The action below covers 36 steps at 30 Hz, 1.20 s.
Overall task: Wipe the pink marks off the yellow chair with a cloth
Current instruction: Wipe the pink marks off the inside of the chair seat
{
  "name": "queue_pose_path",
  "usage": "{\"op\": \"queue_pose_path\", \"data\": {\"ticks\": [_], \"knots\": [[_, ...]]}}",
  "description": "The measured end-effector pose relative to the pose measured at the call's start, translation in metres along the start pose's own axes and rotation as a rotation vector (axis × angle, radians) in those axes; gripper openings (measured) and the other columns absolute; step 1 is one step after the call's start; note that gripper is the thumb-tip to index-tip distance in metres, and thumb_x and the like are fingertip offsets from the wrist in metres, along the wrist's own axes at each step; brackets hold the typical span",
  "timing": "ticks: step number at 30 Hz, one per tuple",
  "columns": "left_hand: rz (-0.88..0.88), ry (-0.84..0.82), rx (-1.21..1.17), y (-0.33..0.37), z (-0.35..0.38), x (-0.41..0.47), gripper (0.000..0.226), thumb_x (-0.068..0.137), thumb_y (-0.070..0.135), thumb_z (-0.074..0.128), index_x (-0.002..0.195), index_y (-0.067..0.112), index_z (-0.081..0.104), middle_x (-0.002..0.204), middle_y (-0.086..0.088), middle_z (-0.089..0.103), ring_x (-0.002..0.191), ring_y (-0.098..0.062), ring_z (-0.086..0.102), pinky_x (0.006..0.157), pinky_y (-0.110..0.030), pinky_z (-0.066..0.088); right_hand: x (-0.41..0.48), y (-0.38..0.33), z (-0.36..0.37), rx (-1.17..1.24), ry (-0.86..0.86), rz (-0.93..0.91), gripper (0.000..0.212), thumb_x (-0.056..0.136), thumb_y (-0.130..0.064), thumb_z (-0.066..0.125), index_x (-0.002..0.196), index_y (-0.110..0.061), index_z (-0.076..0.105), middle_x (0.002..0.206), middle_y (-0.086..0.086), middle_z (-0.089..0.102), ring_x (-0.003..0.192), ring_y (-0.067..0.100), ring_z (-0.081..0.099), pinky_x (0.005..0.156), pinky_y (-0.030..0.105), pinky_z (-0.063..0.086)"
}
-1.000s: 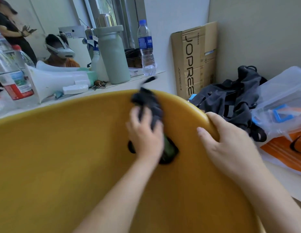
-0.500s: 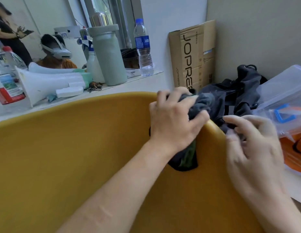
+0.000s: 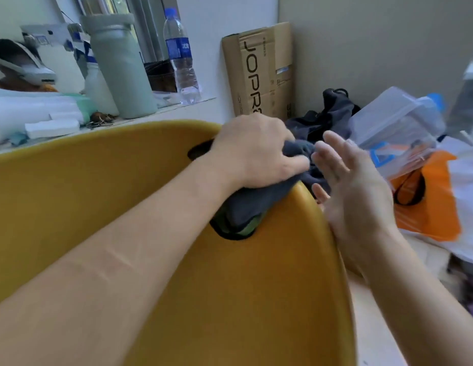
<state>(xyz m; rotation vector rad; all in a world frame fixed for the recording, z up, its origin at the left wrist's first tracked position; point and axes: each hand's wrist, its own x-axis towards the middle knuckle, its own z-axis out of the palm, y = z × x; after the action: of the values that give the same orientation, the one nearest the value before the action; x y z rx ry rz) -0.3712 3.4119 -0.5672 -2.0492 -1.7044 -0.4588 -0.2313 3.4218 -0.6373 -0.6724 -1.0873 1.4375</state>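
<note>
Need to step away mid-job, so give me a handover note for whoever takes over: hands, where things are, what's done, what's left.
Left hand: grips the grey cloth, pressing it on the chair's upper right edge, partly over the cutout.
Right hand: open, fingers straight, just beside the cloth, off the chair's edge; contact unclear.
Yellow chair: fills the foreground.
Done: no pink marks show on the visible yellow surface.
Left: check under the cloth and arms, which hide part of the surface, and wipe anything that remains.
</note>
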Motion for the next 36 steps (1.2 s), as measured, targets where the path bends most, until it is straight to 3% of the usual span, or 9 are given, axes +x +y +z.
{"op": "queue_pose_path", "data": {"ticks": [3,6,12,17,22,27,30,33,36], "knots": [[0.137,-0.001,-0.104,0.024,0.015,-0.018,0.04,0.068,0.06,0.042,0.079,0.03,0.067,0.09,0.009,0.063,0.086,-0.016,0.053,0.072,-0.034,0.042,0.0,-0.013,-0.014,-0.102,-0.167,0.202,0.033,0.096,-0.042,0.05,0.125,-0.033,0.06,0.12,-0.002,0.068,0.105,0.013,0.066,0.093,0.037,0.051],[-0.003,0.028,-0.33,0.009,0.012,-0.029,0.058,0.062,0.057,0.063,0.115,0.035,0.058,0.129,0.007,0.05,0.119,-0.017,0.041,0.098,-0.042,0.037,-0.01,-0.026,-0.023,-0.301,-0.43,0.144,0.029,0.093,-0.035,0.053,0.122,-0.034,0.06,0.106,-0.01,0.072,0.091,0.002,0.069,0.072,0.02,0.056],[-0.294,0.218,-0.357,0.02,0.016,-0.109,0.069,0.061,0.054,0.076,0.119,0.044,0.04,0.138,0.007,0.028,0.124,-0.018,0.026,0.099,-0.036,0.032,-0.012,-0.062,-0.01,-1.235,-0.442,-0.482,0.022,0.086,-0.038,0.065,0.106,-0.035,0.073,0.079,-0.025,0.064,0.077,-0.011,0.059,0.067,0.006,0.041],[-0.522,0.037,-0.875,0.014,0.024,-0.161,0.07,0.069,0.024,0.083,0.123,0.051,0.046,0.112,0.013,0.059,0.095,-0.003,0.058,0.082,-0.017,0.047,-0.031,-0.058,0.008,-0.952,-0.593,-0.337,0.012,0.082,-0.026,0.072,0.091,-0.019,0.076,0.075,-0.015,0.067,0.066,-0.008,0.061,0.057,0.006,0.044],[-0.724,0.042,-1.372,0.0,-0.005,-0.189,0.023,0.076,0.011,0.068,0.098,0.012,0.073,0.089,-0.006,0.075,0.081,-0.012,0.069,0.069,-0.024,0.055,-0.036,-0.058,0.002,-0.673,-0.569,-0.111,0.013,0.082,-0.017,0.07,0.092,-0.018,0.077,0.07,-0.006,0.067,0.059,0.004,0.055,0.053,0.02,0.042],[-0.648,0.211,-1.141,-0.007,-0.048,-0.199,0.055,0.09,0.048,0.049,0.078,-0.005,0.055,0.068,-0.02,0.048,0.067,-0.02,0.043,0.064,-0.036,0.032,-0.047,-0.078,-0.003,-1.146,-0.745,-0.21,0.026,0.085,-0.009,0.07,0.085,-0.035,0.074,0.092,-0.014,0.069,0.089,-0.001,0.062,0.079,0.02,0.048],[-0.779,0.323,-1.239,0.005,-0.062,-0.199,0.049,0.095,0.042,0.05,0.08,-0.004,0.053,0.075,-0.019,0.056,0.073,-0.022,0.049,0.068,-0.036,0.037,-0.071,-0.068,0.005,-1.339,-0.534,-0.441,0.019,0.088,-0.022,0.065,0.087,-0.04,0.071,0.104,-0.021,0.057,0.102,0.0,0.052,0.092,0.029,0.045],[-0.952,0.416,-1.459,0.016,-0.073,-0.198,0.033,0.095,0.031,0.051,0.071,0.01,0.059,0.072,-0.01,0.059,0.068,-0.019,0.056,0.062,-0.029,0.047,-0.117,-0.044,0.03,-0.862,-0.719,-0.124,0.04,0.086,-0.045,0.065,0.125,-0.039,0.058,0.119,-0.021,0.06,0.113,-0.005,0.054,0.098,0.026,0.045],[-1.012,0.443,-1.621,0.016,-0.082,-0.2,0.028,0.095,0.03,0.053,0.075,0.011,0.058,0.064,-0.008,0.059,0.058,-0.02,0.057,0.053,-0.026,0.05,-0.153,-0.001,0.056,-0.587,-0.963,0.128,0.069,0.08,-0.026,0.077,0.139,-0.033,0.041,0.128,-0.015,0.061,0.121,0.002,0.056,0.104,0.031,0.045]]}}
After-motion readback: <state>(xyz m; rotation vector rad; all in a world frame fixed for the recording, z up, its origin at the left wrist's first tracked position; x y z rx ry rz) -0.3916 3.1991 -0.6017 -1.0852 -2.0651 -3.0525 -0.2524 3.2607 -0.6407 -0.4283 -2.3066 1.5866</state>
